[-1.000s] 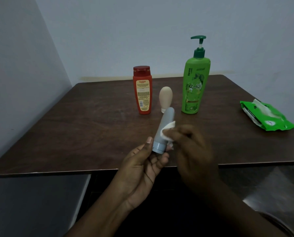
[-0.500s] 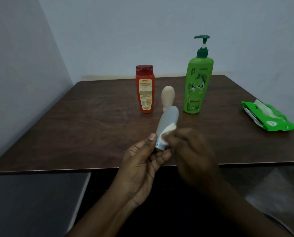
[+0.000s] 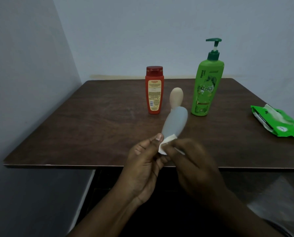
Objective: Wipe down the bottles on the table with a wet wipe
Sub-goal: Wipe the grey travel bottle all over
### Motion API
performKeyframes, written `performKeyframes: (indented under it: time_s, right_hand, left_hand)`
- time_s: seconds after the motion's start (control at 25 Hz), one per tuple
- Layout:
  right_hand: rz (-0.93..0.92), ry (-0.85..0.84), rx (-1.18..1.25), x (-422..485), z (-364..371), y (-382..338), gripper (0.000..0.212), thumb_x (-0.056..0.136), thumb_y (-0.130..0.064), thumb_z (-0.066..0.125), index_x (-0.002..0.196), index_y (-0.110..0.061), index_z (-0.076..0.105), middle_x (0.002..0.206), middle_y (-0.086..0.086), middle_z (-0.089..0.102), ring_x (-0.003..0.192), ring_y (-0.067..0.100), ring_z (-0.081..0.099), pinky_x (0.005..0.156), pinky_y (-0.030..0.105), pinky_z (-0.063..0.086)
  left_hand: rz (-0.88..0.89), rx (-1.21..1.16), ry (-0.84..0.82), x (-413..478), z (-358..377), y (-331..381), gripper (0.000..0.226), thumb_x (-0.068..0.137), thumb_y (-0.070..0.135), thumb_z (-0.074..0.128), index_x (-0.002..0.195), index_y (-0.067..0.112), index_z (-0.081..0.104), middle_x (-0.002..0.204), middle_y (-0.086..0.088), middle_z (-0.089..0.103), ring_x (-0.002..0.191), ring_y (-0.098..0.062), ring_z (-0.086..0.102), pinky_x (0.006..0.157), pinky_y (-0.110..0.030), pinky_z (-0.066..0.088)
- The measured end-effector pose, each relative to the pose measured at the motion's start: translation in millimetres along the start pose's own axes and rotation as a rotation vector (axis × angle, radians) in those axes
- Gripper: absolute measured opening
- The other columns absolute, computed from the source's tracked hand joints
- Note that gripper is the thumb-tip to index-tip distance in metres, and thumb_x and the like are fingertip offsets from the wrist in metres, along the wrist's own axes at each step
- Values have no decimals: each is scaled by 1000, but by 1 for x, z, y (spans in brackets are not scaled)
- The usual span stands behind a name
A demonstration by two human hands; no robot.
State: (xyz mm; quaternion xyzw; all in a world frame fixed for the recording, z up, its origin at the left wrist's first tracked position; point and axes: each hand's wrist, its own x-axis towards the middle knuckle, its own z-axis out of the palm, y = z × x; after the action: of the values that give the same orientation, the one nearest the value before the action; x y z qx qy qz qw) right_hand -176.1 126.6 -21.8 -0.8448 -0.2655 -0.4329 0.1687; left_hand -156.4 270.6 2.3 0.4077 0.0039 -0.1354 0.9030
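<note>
My left hand (image 3: pixel 143 161) grips the cap end of a grey tube bottle (image 3: pixel 176 121), which tilts up and away over the front edge of the dark wooden table (image 3: pixel 91 130). My right hand (image 3: pixel 192 161) pinches a white wet wipe (image 3: pixel 165 142) against the tube's lower end, so the cap is hidden. Further back on the table stand a red bottle (image 3: pixel 154 90), a small beige bottle (image 3: pixel 176 98) and a tall green pump bottle (image 3: pixel 207 84), all upright.
A green pack of wet wipes (image 3: pixel 277 123), with a wipe sticking out, lies near the table's right edge. Walls close the table in at the left and back. The table's front edge runs just under my hands.
The wipe in my right hand has slid down the grey tube from its middle to the cap end. The tube now tilts more away from me.
</note>
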Motion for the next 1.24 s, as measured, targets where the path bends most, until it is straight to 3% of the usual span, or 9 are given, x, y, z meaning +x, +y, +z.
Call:
performKeyframes:
  time_s: [0.24, 0.44, 0.6, 0.76, 0.84, 0.96, 1.04, 1.16, 1.24]
  right_hand:
    - [160, 111, -62, 35, -14, 36, 29, 101, -6, 46, 117, 2, 70, 116, 17, 66, 105, 31, 62, 90, 34, 49]
    - [-15, -65, -53, 16, -2, 18, 31, 105, -16, 46, 123, -1, 66, 119, 17, 65, 108, 27, 60, 89, 35, 50]
    - [165, 37, -82, 45, -16, 48, 32, 93, -2, 55, 123, -3, 67, 119, 15, 64, 107, 29, 60, 91, 31, 46]
    - [-92, -130, -77, 22, -6, 10, 27, 100, -10, 54, 122, -1, 67, 117, 16, 66, 102, 29, 62, 83, 38, 51]
    - [-180, -215, -59, 19, -9, 13, 27, 99, -12, 60, 122, -1, 67, 118, 16, 66, 102, 28, 62, 81, 39, 52]
    - [10, -97, -110, 35, -19, 38, 31, 95, -6, 60, 125, -3, 66, 121, 16, 64, 108, 28, 59, 89, 34, 50]
    - [93, -43, -109, 37, -19, 34, 30, 96, -8, 55, 124, -3, 66, 118, 16, 64, 105, 27, 59, 85, 33, 50]
    - [-85, -172, -95, 19, -9, -1, 30, 100, -15, 53, 123, -2, 65, 116, 15, 64, 100, 26, 60, 78, 36, 51]
    - [-70, -178, -109, 22, -13, 6, 29, 98, -14, 54, 122, -3, 66, 118, 15, 64, 104, 25, 58, 82, 35, 50]
  left_hand:
    - [63, 75, 23, 5, -1, -4, 22, 81, 14, 71, 97, 1, 76, 105, -15, 77, 85, -17, 74, 78, -31, 63]
    - [85, 80, 5, 9, -10, 5, 25, 79, 9, 73, 102, 1, 78, 113, -20, 77, 95, -23, 76, 82, -33, 64]
    - [248, 336, 132, 4, -4, -6, 39, 68, 1, 84, 106, 10, 77, 93, -11, 80, 84, -20, 76, 73, -24, 62]
    - [449, 446, 168, -3, -3, -2, 66, 72, -13, 82, 122, 22, 57, 82, -5, 77, 74, -15, 75, 66, -24, 60]
    - [519, 486, 171, -6, -5, -3, 70, 72, -12, 83, 123, 28, 55, 87, -4, 77, 79, -16, 76, 69, -25, 60]
    - [621, 653, 203, -8, -9, -9, 70, 72, 2, 90, 119, 44, 59, 95, 0, 73, 98, -18, 75, 85, -33, 60]
    - [656, 680, 204, -9, -8, -9, 69, 71, 4, 91, 116, 46, 60, 96, 6, 71, 104, -17, 73, 89, -37, 60]
    - [684, 689, 185, -8, -10, -8, 71, 71, -1, 89, 117, 46, 61, 102, 8, 73, 102, -17, 74, 90, -44, 61]
    - [750, 769, 173, -7, -12, -7, 72, 73, 2, 90, 122, 45, 59, 106, 8, 71, 105, -20, 73, 90, -47, 61]
